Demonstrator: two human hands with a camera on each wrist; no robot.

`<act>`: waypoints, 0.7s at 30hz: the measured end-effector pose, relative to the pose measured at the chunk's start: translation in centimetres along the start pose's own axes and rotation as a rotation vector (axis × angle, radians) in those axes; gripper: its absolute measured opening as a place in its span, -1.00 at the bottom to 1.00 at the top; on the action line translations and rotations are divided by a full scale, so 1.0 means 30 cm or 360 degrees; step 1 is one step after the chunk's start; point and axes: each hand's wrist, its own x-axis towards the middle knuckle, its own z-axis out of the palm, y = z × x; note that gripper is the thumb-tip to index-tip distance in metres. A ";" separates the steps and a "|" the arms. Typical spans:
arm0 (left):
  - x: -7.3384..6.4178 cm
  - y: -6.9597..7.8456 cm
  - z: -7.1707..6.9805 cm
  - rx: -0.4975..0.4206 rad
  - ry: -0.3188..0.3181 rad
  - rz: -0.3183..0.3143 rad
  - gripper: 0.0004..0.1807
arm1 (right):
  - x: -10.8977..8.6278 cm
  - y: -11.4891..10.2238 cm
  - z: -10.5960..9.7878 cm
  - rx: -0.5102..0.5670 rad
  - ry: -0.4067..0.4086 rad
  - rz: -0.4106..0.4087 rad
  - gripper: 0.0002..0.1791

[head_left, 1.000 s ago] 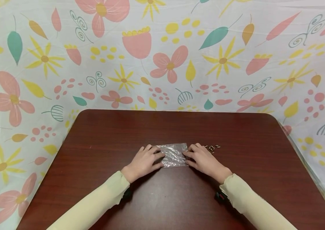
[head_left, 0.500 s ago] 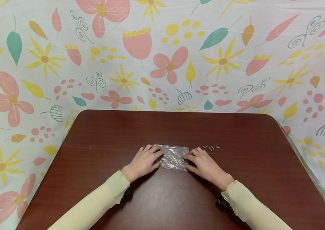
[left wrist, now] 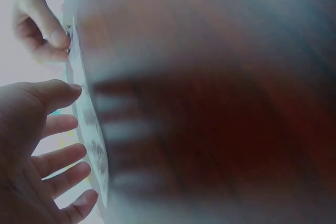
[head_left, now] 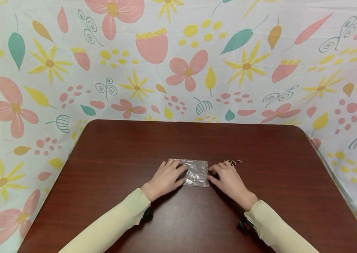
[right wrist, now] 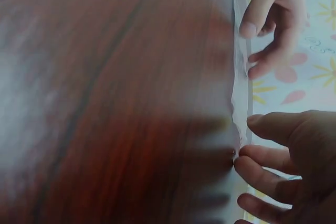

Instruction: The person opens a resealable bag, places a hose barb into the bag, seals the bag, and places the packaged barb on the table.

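A clear plastic bag (head_left: 196, 173) lies flat on the dark wooden table between my two hands. My left hand (head_left: 166, 178) rests over the bag's left part, its fingers spread and loosely bent. In the left wrist view, its fingertips (left wrist: 73, 157) lie along the bag, apart from each other. At the bag's right edge is my right hand (head_left: 230, 182), thumb and fingers slightly bent and separate. The right wrist view shows its fingertips (right wrist: 247, 167) at the bag's edge; whether they touch it is hard to tell. Behind that hand sit several small brass-coloured metal pieces (head_left: 233, 162), partly hidden.
The brown table (head_left: 128, 140) has rounded far corners. Beyond it hangs a white cloth (head_left: 153, 80) printed with flowers and leaves. Black wrist straps show under both pale sleeves (head_left: 115, 218).
My left hand has slid right, covering more of the bag's left part. My right hand has drawn back slightly to the right, to the bag's edge. The bag has shifted a little.
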 end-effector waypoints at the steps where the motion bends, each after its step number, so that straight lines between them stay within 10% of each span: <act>1: 0.007 0.008 0.003 0.0005 -0.0007 0.0004 -0.57 | 0.002 -0.002 0.004 0.0002 0.0005 0.0012 -0.80; 21: 0.087 0.091 0.035 -0.0048 -0.0043 -0.0032 -0.69 | 0.025 -0.035 0.035 0.0015 0.0064 0.0169 -0.82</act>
